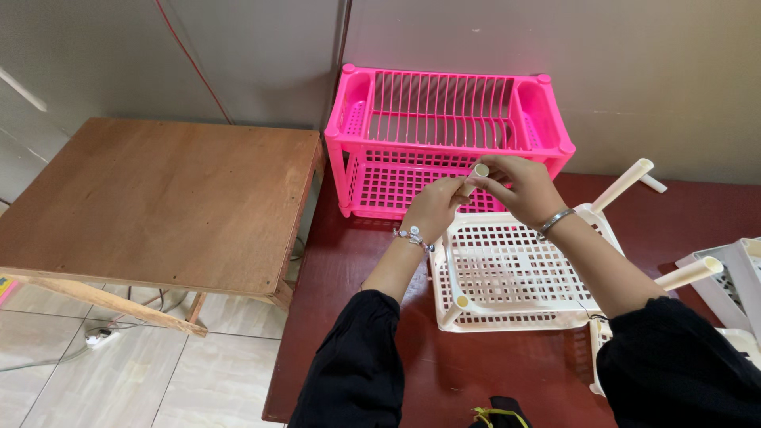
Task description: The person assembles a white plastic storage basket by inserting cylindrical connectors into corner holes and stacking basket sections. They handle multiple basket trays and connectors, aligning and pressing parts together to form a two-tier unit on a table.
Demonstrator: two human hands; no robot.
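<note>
Both the left hand (434,208) and right hand (519,186) pinch one cream tube (477,174), steadying it upright. Just below them lies the cream rack tray (515,277); beyond them, a pink rack (448,143).

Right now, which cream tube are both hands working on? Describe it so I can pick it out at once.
Start at the pink rack against the wall. In front of it lies a cream tray with tubes at its corners. The short tube pinched by the left hand and right hand is at its far-left corner.

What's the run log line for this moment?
left hand: grips cream tube | right hand: grips same tube | below: cream rack tray | behind: pink rack
</note>
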